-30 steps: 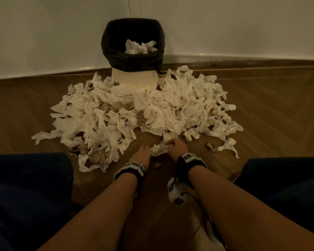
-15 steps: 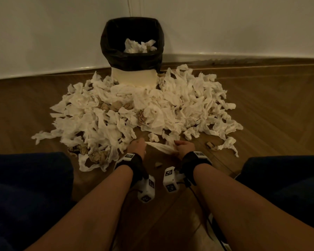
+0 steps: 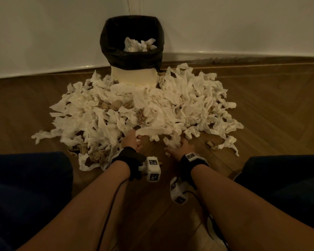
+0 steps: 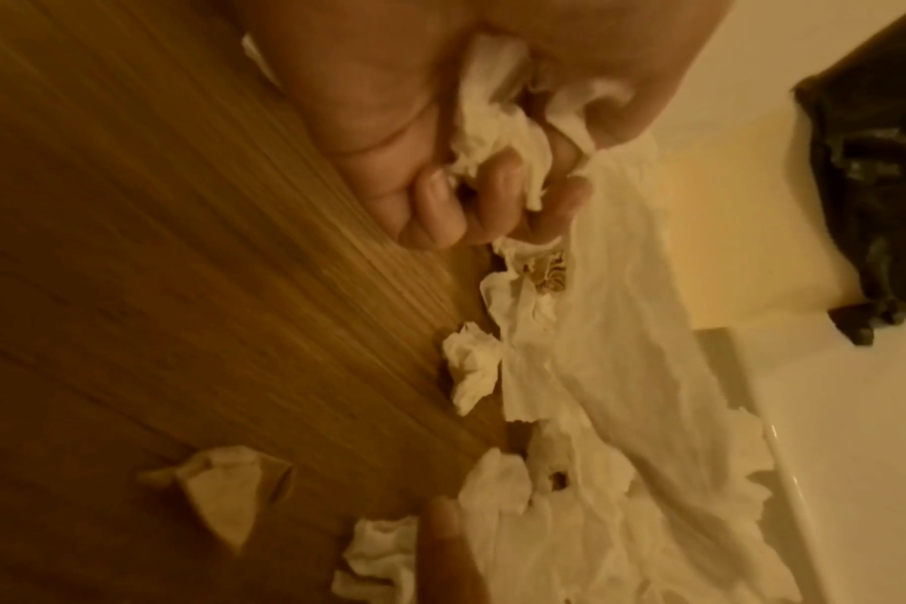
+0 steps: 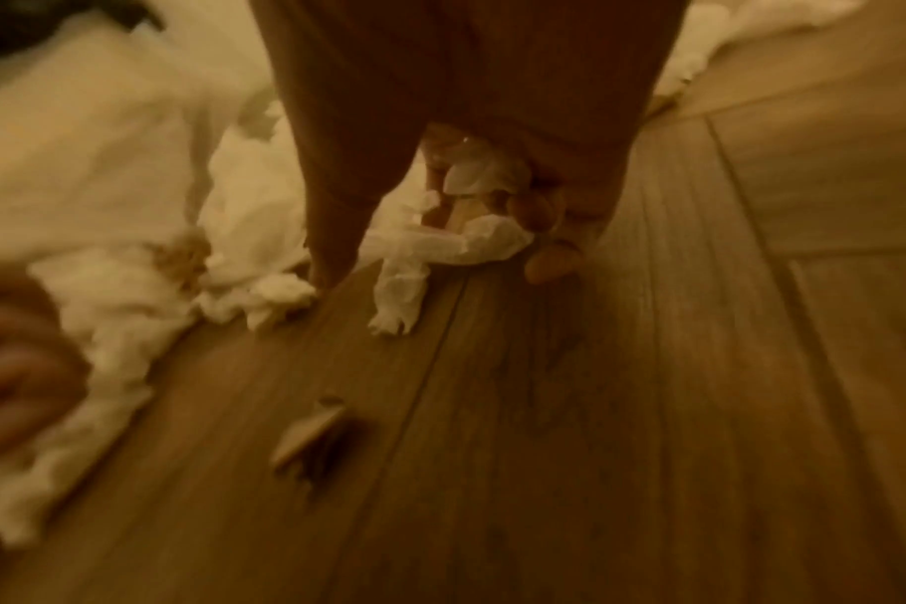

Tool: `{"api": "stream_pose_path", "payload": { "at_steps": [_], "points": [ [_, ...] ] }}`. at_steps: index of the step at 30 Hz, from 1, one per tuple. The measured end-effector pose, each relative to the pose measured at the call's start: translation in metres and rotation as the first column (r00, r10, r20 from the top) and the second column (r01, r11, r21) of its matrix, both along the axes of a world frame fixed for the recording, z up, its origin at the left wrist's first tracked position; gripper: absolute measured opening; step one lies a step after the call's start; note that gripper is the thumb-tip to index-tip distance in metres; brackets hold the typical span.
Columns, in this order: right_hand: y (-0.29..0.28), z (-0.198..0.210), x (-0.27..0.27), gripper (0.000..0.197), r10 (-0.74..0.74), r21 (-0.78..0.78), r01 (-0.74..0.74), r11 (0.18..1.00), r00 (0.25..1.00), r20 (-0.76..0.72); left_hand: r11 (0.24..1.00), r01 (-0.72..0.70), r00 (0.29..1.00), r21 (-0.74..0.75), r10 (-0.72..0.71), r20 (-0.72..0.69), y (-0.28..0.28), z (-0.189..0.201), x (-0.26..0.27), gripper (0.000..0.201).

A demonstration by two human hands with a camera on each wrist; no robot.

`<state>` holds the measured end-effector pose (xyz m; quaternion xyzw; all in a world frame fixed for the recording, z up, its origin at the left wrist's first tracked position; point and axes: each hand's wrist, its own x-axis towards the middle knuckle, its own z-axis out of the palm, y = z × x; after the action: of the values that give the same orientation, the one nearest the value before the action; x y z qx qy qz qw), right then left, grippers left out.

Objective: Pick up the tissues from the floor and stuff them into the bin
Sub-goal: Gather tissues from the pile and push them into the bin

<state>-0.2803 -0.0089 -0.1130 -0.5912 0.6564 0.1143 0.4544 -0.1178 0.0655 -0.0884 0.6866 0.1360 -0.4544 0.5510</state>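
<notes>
Because the bin (image 3: 132, 51) sits beyond the tissues (image 3: 179, 105), both hands gather at the pile's near edge: left hand (image 3: 130, 142) fingers (image 4: 492, 204) curled on a wad, right hand (image 3: 179, 148) fingers (image 5: 539, 212) pinching a strip.

Crumpled white tissues (image 3: 170, 105) heaped on the floor before the black-lined bin (image 3: 132, 57), some inside it.

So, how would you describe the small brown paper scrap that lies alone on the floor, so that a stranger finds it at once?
Start at the black-lined bin against the white wall and come down over the big white tissue pile to its near right edge. There, on the bare wooden floor, lies a small crumpled brown paper scrap, beside the last white tissue strip. It alone is brown and lies outside the pile.
</notes>
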Motion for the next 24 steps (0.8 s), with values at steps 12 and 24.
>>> {"api": "stream_pose_path", "payload": {
  "at_steps": [12, 24],
  "points": [
    [0.003, 0.0, 0.0, 0.036, 0.266, -0.115, -0.279, 0.953, 0.957, -0.117, 0.994, 0.103, 0.994, 0.033, -0.105, 0.037, 0.003, -0.006, -0.007, 0.03],
    [-0.023, 0.029, 0.009, 0.036, -0.669, 0.478, 0.469, 0.743, 0.534, 0.517, 0.971, 0.097, 0.967, -0.217, -0.143, -0.21, -0.007, 0.019, 0.0, 0.058]
  ]
}}
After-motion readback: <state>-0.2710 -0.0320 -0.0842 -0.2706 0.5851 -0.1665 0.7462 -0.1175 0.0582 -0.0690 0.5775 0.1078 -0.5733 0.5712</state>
